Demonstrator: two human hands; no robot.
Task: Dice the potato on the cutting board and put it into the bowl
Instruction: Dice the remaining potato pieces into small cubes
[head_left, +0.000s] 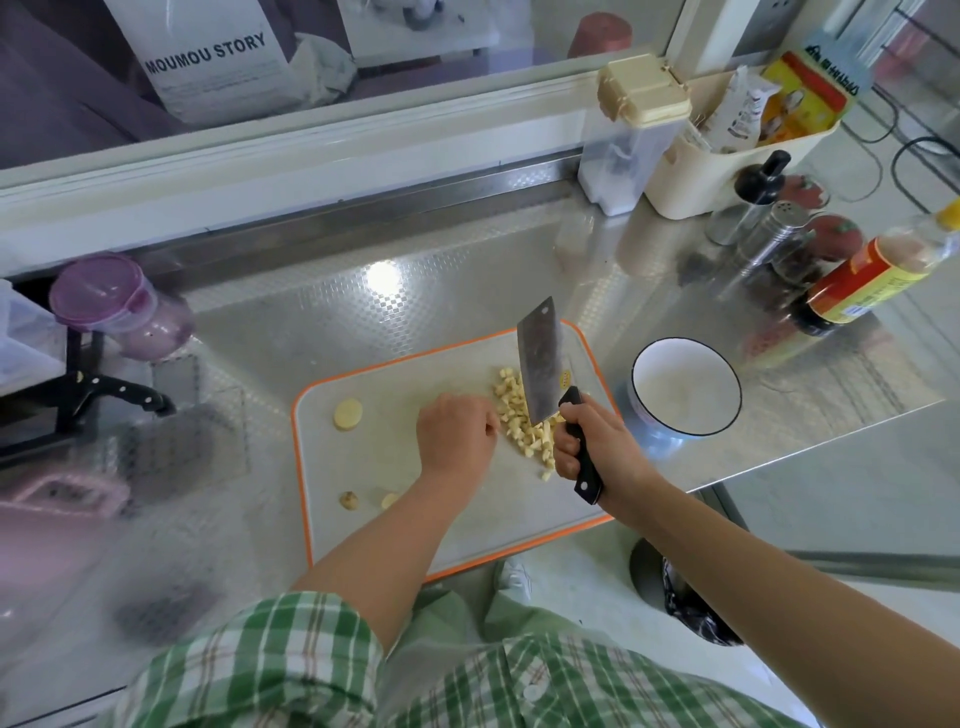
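Broadly, a patterned steel counter (415, 291) fills the view, and on it lies a pale cutting board (384, 364) with an orange rim, its near edge overhanging the counter's front. At 3 o'clock from the board, just beside its rim, stands a white bowl (685, 340) with a dark edge line; nothing can be made out inside it. A dark sauce bottle (852, 291) with a red and yellow label lies tilted at 2 o'clock from the bowl, and a purple-lidded jar (119, 306) sits at 10 o'clock from the board. A cleaver (540, 364) stands over the board's 2 o'clock area, its blade pointing toward 12 and its edge down among the cut pieces. The right hand (587, 441) is wrapped tightly around its black handle. The left hand (457, 436) rests knuckles-up near the board's middle, fingers curled under and touching the pile; whether they grasp anything cannot be told. The diced potato (514, 405) lies heaped between the two hands, against the blade. A round potato slice (347, 414) lies apart at 9 o'clock, and two small end scraps (348, 501) sit at 8 o'clock.
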